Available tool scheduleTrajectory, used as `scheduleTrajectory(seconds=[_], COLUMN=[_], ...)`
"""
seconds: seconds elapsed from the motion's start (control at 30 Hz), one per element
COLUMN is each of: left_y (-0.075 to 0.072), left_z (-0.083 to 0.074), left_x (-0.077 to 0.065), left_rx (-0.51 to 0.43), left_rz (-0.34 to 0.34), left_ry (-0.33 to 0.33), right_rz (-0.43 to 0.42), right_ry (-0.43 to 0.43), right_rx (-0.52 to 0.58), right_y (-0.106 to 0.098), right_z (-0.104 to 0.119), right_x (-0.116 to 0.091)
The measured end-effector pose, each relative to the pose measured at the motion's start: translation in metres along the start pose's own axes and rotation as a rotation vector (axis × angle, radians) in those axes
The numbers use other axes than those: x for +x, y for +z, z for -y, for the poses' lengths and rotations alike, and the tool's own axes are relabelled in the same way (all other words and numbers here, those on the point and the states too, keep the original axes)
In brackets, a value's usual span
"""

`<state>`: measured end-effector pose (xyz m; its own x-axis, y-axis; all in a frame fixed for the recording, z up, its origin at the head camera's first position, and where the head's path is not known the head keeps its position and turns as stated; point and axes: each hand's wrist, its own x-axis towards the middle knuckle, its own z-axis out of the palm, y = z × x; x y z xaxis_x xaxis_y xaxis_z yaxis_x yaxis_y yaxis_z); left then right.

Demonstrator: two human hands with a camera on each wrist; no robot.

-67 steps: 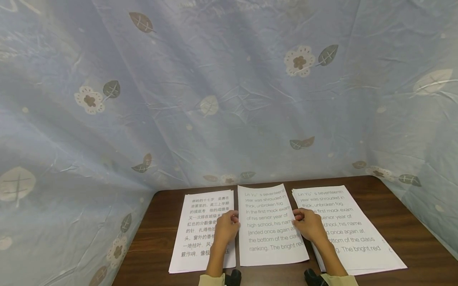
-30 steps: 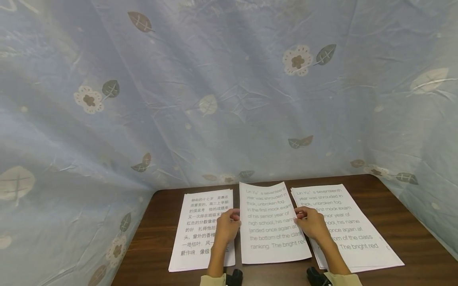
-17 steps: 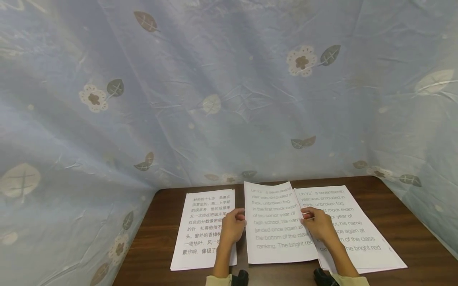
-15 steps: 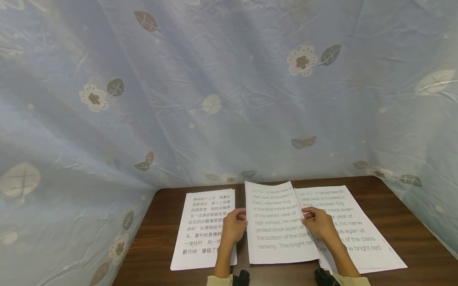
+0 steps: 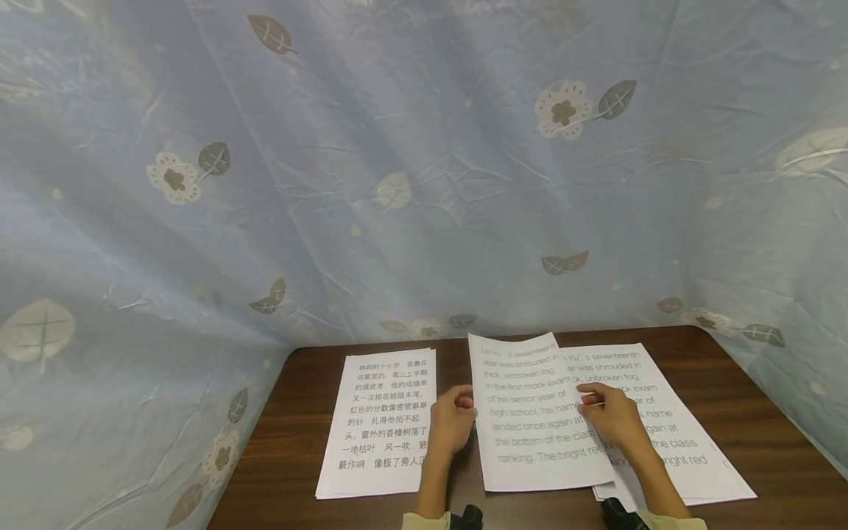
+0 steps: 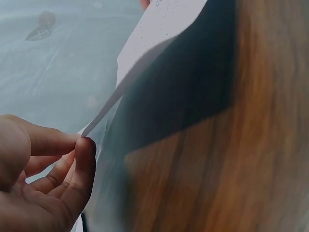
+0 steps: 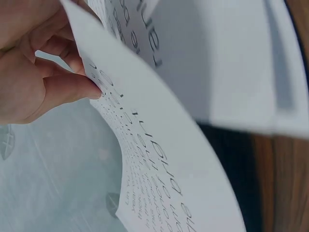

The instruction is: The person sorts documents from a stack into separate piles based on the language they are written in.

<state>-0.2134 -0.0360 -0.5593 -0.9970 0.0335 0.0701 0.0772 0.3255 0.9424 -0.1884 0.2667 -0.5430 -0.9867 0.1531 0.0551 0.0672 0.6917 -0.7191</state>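
A sheet of paper (image 5: 530,434) printed with large English text is held up off the table between both hands, bowed slightly. My left hand (image 5: 453,419) pinches its left edge between thumb and fingertips, as the left wrist view shows at the paper's edge (image 6: 130,75). On the opposite side my right hand (image 5: 611,416) pinches the right edge; in the right wrist view the thumb lies on the printed face of the sheet (image 7: 159,135). Its right part overlaps a stack of English-text paper (image 5: 689,471), partly hidden by the sheet and the right arm.
To the left lies a stack of paper (image 5: 377,427) with Chinese text, its lower right edge behind the left forearm. Everything rests on a dark wood-grain table (image 5: 278,442). Patterned blue cloth (image 5: 424,221) hangs behind and along both sides of the table.
Both hands have carried the sheet to the right, away from the Chinese stack and over the left part of the English stack. Both keep their pinch on its edges.
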Motion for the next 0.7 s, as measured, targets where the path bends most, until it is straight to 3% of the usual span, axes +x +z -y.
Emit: scheduleTrajectory(seconds=[0.7], left_y=[0.04], left_z=[-0.014], left_x=[-0.007], left_rx=[-0.068], left_rz=[-0.023], left_ry=[0.016], right_rz=[-0.023], right_ry=[-0.004], right_rx=[-0.054], right_y=[-0.031], right_z=[-0.023], right_x=[-0.003])
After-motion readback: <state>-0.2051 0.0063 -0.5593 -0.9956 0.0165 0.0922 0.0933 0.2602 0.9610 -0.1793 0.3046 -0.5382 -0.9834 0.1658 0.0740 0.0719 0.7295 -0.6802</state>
